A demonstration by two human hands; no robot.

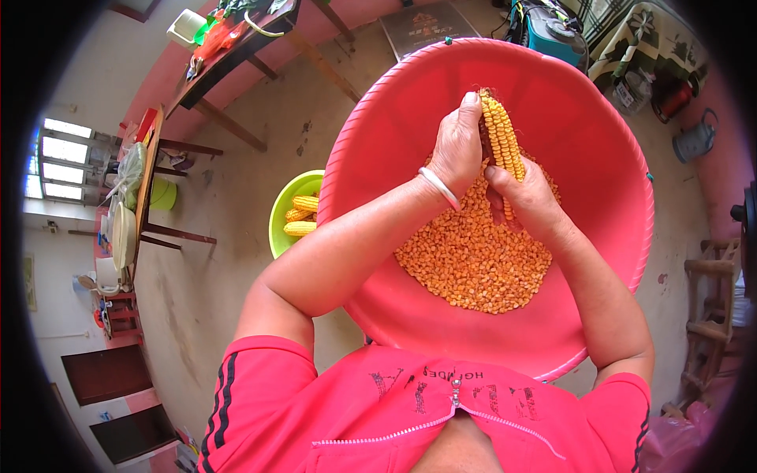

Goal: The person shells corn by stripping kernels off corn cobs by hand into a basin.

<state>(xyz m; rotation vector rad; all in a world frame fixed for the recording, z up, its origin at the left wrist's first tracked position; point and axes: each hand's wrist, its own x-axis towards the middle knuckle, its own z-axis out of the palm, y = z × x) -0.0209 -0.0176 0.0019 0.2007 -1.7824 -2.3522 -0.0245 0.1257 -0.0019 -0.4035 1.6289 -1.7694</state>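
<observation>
An ear of dried yellow corn (502,133), its rows of kernels showing, is held over a wide pink-red plastic basin (597,195). My left hand (458,145), with a pale bangle at the wrist, grips the upper part of the ear. Around the lower end, my right hand (526,192) has its thumb pressed against the kernels; its other fingers are partly hidden beneath. A heap of loose orange-yellow corn kernels (479,272) covers the middle of the basin. Dark strands of silk show at the ear's top end.
Left of the basin, a lime-green bucket (281,207) holds several corn ears (300,228), partly hidden by my left arm. A wooden table (236,50) stands at upper left. On the right are a wooden stool (707,322), a grey-blue jug (693,139) and a clear plastic bottle (633,91).
</observation>
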